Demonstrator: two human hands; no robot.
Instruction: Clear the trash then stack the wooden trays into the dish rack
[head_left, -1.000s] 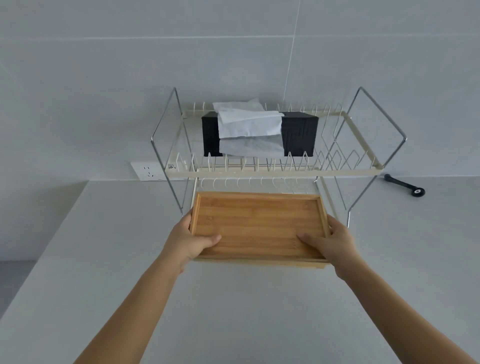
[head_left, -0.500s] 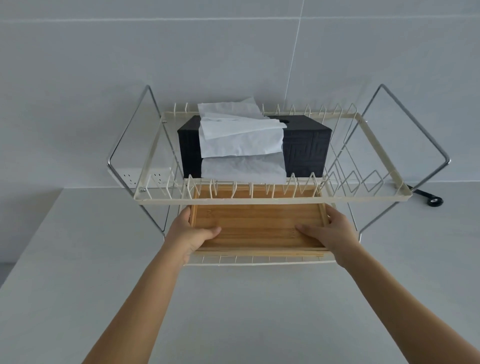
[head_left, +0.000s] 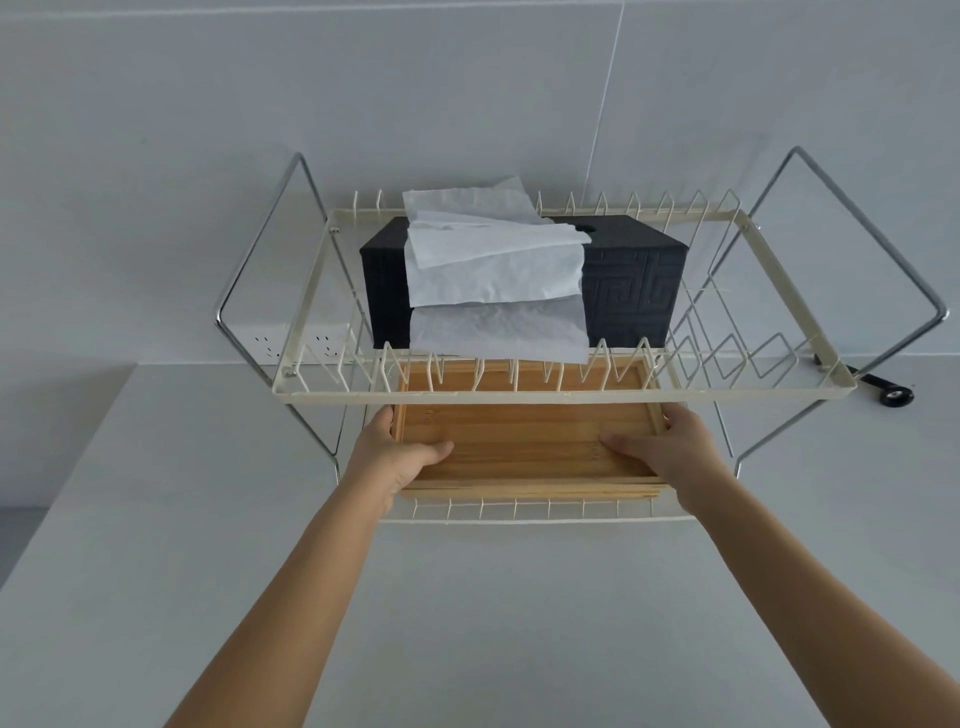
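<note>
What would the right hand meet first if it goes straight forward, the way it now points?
Probably nothing soon: the right hand points into the dish rack's open lower tier beside the wooden tray. Depth there is unclear.

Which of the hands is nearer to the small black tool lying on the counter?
The right hand. It grips the wooden tray's right edge, on the same side as the small black tool. The left hand grips the left edge, farther away.

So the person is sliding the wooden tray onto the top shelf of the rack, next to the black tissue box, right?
Not quite. The head view shows both hands, left hand and right hand, holding the wooden tray on the bottom shelf of the rack, under the black tissue box, which sits on the top shelf.
</note>
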